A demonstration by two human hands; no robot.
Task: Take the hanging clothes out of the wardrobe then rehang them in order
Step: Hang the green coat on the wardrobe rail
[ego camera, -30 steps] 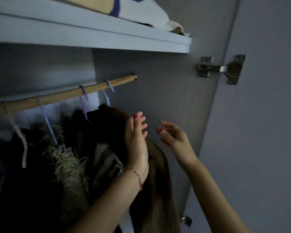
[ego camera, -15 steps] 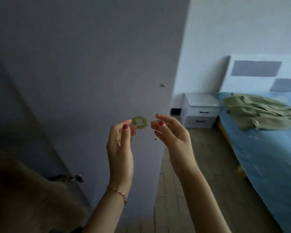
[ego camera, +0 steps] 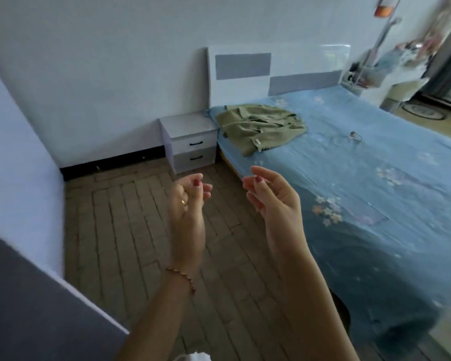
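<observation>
Both of your hands are raised in front of you with nothing in them: your left hand (ego camera: 186,204) has its fingers loosely curled over the palm, and your right hand (ego camera: 272,196) is slack, fingers gently bent. They sit near each other but apart, over the brown wood-plank floor (ego camera: 130,230).

One crumpled olive-green cloth garment (ego camera: 259,126) lies at about one o'clock from your hands, on the light blue flower-print bedspread (ego camera: 375,178) near the white-and-grey headboard (ego camera: 271,71). That suggests at least one piece is already out. No hanger can be made out with it.

Only a dark wardrobe panel (ego camera: 31,308) shows, at eight o'clock; the rail is out of view, so you cannot tell how many clothes remain. Rehanging appears not yet begun.
</observation>
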